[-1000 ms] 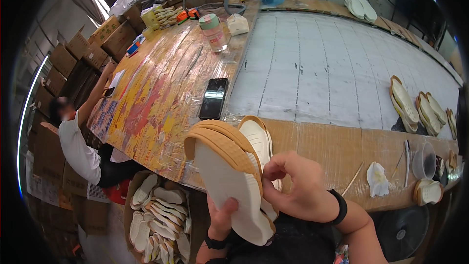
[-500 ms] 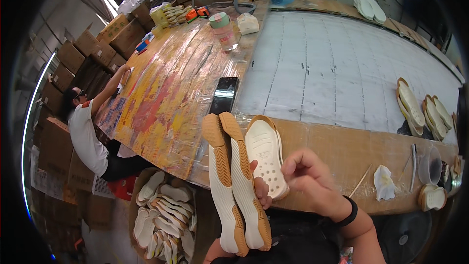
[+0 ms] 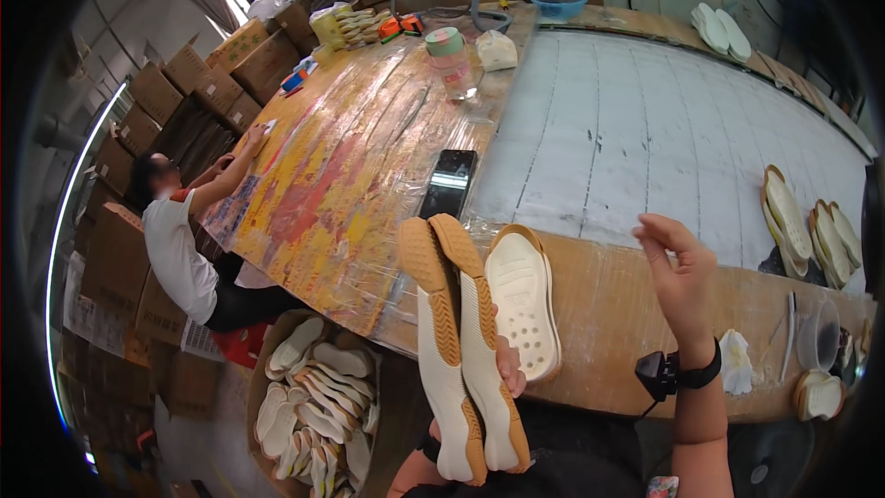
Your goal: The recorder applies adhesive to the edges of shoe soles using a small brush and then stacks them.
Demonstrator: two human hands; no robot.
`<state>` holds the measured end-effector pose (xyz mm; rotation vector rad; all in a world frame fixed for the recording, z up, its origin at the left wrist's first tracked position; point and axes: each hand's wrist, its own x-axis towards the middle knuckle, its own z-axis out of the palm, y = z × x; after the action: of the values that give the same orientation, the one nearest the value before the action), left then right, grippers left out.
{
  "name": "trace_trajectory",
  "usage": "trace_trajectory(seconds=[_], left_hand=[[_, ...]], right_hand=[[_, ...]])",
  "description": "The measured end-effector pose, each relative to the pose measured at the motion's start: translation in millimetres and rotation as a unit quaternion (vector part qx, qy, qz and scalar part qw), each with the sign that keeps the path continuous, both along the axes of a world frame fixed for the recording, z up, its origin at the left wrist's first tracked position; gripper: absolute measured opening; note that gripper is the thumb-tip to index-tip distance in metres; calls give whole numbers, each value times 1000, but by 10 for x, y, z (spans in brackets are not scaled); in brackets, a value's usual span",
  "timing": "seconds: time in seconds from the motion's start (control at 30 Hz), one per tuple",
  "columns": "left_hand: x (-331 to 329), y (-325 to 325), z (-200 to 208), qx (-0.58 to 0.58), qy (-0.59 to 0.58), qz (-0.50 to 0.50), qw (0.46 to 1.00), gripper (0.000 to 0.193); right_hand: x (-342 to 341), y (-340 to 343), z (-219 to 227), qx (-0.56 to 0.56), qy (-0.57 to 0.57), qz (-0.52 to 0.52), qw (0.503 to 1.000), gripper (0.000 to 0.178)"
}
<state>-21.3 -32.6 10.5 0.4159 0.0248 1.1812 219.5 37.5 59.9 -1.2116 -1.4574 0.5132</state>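
My left hand (image 3: 510, 364) is closed around a pair of white and tan shoe soles (image 3: 455, 350), held upright side by side above the table's near edge. Their patterned sides face me, and they hide part of that hand. Just right of them, a white sole (image 3: 522, 300) with round holes and a tan rim lies on the brown board, seemingly stacked on another. My right hand (image 3: 680, 267) is raised over the board, fingers loosely bent and nothing visible in them. A black band and a small black device sit at its wrist.
A carton of soles (image 3: 313, 397) stands at lower left. A phone (image 3: 450, 183) and a lidded jar (image 3: 450, 65) are on the table. More soles (image 3: 785, 219), a white cloth (image 3: 735, 361) and a clear cup (image 3: 818, 327) lie right. A person (image 3: 180, 244) works at the left edge.
My right hand has moved away from the soles, to the right and farther over the board. My left hand still grips the pair. The whole view has shifted slightly.
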Motion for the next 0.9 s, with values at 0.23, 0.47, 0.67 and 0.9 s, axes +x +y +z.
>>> trace_trajectory(seconds=[0.23,0.47,0.67,0.9], left_hand=[[-33,-102,-101,-20,119,56,991,55],[-127,-230,-80,-32,336,111,935,60],[-64,-234,15,-29,360,156,919,60],[-220,-265,135,1,417,270,868,61]], right_hand=[[-212,-246,251,-17,0,16,1000,21],[-625,-489,498,11,38,230,973,15],[-682,-455,638,26,65,251,965,17],[-667,-410,566,22,32,244,969,13]])
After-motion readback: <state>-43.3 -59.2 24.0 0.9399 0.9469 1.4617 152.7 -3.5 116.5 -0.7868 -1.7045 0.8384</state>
